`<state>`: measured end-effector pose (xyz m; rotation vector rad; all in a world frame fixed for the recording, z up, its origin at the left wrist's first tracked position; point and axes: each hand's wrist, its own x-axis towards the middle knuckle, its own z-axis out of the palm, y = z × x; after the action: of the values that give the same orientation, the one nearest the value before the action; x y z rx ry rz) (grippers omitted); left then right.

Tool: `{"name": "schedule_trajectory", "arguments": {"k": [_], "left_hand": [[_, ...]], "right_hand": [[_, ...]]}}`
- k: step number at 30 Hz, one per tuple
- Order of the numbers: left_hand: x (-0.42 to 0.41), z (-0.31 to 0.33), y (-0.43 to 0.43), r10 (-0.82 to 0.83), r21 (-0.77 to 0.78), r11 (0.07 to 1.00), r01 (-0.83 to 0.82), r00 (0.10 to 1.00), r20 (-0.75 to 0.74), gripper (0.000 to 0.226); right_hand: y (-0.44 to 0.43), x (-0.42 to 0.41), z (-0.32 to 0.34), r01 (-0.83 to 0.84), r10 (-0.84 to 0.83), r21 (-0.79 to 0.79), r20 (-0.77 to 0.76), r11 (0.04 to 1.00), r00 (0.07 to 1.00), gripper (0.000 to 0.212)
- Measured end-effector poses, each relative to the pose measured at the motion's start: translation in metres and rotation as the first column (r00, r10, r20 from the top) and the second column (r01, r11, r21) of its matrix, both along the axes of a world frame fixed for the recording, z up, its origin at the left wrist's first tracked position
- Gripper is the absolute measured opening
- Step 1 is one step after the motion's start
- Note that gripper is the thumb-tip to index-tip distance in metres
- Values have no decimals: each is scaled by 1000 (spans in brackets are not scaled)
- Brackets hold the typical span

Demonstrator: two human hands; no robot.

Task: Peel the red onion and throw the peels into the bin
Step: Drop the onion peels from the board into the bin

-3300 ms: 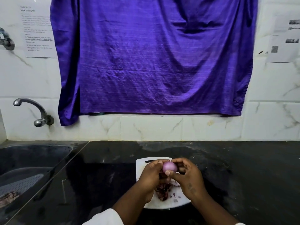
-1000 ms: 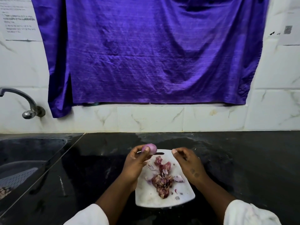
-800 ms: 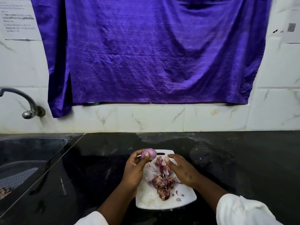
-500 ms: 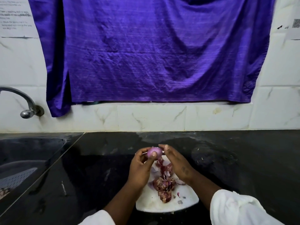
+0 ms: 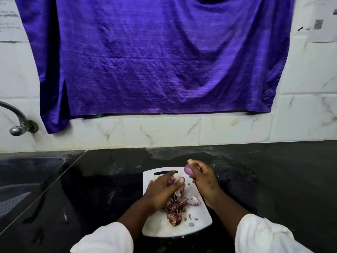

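My right hand holds the peeled, pale purple onion in its fingertips just above the far right corner of the white cutting board. A heap of dark red onion peels lies in the middle of the board. My left hand lies over the far end of that heap, fingers bent around some of the peels. No bin is in view.
The board sits on a black stone counter. A dark sink with a tap above it lies at the left. A purple cloth hangs on the white tiled wall behind.
The onion has passed from my left hand to my right hand. My left hand has dropped onto the pile of peels, and the right has drawn back to the board's far right corner.
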<state>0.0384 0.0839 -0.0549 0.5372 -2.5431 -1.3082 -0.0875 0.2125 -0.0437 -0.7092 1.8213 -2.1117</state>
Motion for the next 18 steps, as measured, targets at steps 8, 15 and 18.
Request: {"name": "schedule_trajectory", "arguments": {"k": [8, 15, 18], "left_hand": [[17, -5, 17, -214, -390, 885, 253, 967, 140, 112], [13, -19, 35, -140, -568, 811, 140, 989, 43, 106], [6, -23, 36, -108, -534, 841, 89, 994, -4, 89]], "right_hand": [[16, -6, -14, 3, -3, 21, 43, 1000, 999, 21], [13, 1, -17, -46, 49, 86, -35, 995, 998, 15], [7, -1, -9, -29, 31, 64, -31, 998, 999, 12]]}}
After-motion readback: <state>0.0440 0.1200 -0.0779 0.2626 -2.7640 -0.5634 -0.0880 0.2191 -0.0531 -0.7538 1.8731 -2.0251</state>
